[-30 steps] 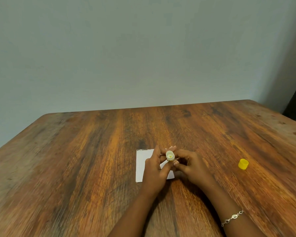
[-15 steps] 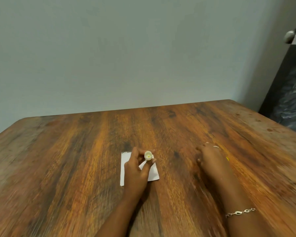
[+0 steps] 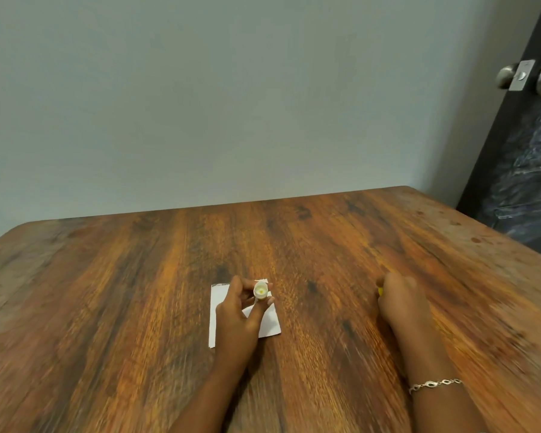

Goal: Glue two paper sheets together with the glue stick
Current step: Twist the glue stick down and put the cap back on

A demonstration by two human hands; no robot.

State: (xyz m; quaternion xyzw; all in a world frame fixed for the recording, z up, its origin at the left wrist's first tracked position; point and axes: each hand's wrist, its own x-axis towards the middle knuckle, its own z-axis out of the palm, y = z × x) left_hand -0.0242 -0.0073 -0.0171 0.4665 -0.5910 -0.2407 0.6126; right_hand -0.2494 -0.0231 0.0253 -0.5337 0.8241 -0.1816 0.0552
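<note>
Left hand (image 3: 236, 317) around glue stick (image 3: 260, 290) (uncapped), right hand (image 3: 400, 301) around yellow cap (image 3: 380, 291)

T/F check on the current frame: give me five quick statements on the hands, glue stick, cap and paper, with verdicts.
1. The left hand holds the glue stick with its open end facing up. True.
2. The glue stick is capped. False: it is uncapped, and a sliver of the yellow cap shows at the right hand, off to the right.
3. The paper lies on the table beneath the left hand. True.
4. The right hand rests on the paper. False: it is over bare table, right of the paper.
5. The bracelet is on the left wrist. False: it is on the right wrist.
</note>
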